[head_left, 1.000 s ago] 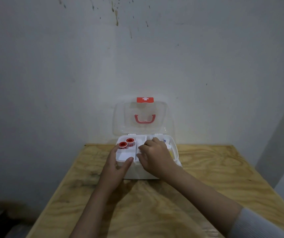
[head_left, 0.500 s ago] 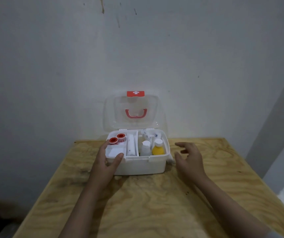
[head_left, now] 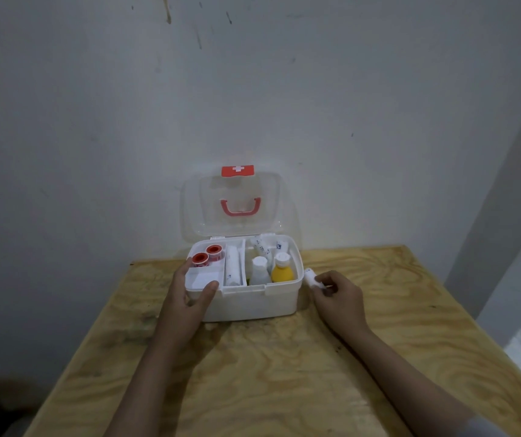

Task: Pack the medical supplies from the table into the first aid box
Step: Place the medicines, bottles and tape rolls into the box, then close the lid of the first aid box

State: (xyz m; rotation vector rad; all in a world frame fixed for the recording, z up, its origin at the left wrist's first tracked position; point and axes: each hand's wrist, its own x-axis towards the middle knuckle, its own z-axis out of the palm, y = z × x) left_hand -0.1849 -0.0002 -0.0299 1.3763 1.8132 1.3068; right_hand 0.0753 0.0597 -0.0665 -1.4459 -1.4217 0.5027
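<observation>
Right hand (head_left: 338,294) fingers pinch a small white roll (head_left: 311,276) beside the first aid box (head_left: 253,298); left hand (head_left: 186,298) clasps its corner; the crowded right compartment may block the roll.

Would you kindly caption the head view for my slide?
Left hand steadies the open first aid box while the right hand holds a small white roll beside it.

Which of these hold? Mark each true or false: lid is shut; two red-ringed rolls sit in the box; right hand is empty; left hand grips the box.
1. The lid is shut. False: it stands open.
2. Two red-ringed tape rolls sit in the first aid box. True.
3. The right hand is empty. False: it holds a small white roll beside the box.
4. The left hand grips the box. True.
</observation>
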